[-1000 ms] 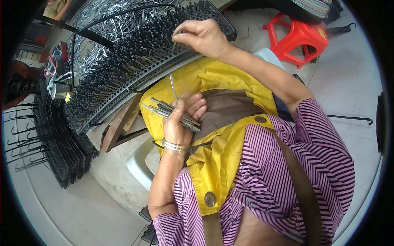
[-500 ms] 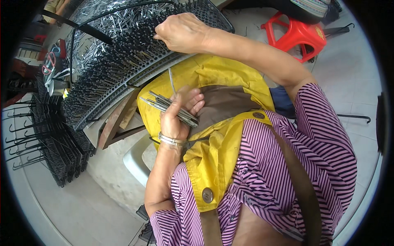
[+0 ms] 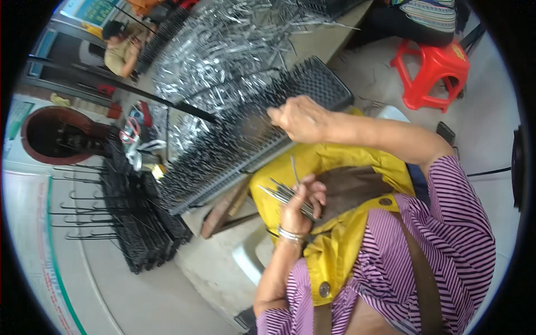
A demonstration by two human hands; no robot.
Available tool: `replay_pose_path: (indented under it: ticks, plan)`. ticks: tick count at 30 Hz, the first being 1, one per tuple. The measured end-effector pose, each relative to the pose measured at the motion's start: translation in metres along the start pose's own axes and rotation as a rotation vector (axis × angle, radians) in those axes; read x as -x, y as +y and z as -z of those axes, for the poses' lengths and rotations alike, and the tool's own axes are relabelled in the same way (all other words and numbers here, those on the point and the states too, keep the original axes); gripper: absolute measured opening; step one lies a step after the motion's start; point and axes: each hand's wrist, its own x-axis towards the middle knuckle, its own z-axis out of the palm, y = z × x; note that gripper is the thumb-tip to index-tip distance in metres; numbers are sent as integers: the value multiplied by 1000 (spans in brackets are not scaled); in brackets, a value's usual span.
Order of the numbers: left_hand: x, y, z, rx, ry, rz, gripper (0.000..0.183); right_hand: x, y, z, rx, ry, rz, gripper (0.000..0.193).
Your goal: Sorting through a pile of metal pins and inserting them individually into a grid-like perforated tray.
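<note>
Many silver strips (image 3: 223, 50) across table (image 3: 319, 46), red stool (image 3: 441, 57), left hand (image 3: 296, 219) clasping rods (image 3: 286, 195), right hand (image 3: 306, 120), grip unclear

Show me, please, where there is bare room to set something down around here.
The table has a mostly bare strip between the silver pieces and its right edge. The floor is open between the stacked black racks and the white seat. Crowded: the silver pieces themselves, and the rod-filled black tray by the right hand.

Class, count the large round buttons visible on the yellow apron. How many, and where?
2: the upper button sits by the wearer's right strap, the lower button by the left strap. Others may be hidden.
</note>
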Motion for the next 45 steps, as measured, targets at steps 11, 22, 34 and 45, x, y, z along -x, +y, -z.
replay_pose_path:
  ticks: [11, 22, 34, 45]
  plan:
    - [-6, 7, -9, 11, -60, 56, 31, -13, -2, 10, 32, -194, 14, 8]
    - [-35, 22, -44, -60, -130, 186, 33, 55, 4, 41, -1179, -79, -393, 17]
    - [-78, 26, -84, -358, -66, 348, 25, 78, 49, 50, -1297, -33, -662, 8]
    - [-57, -12, -45, -288, -30, 198, 15, 39, 99, 51, -1004, 472, -518, 10]
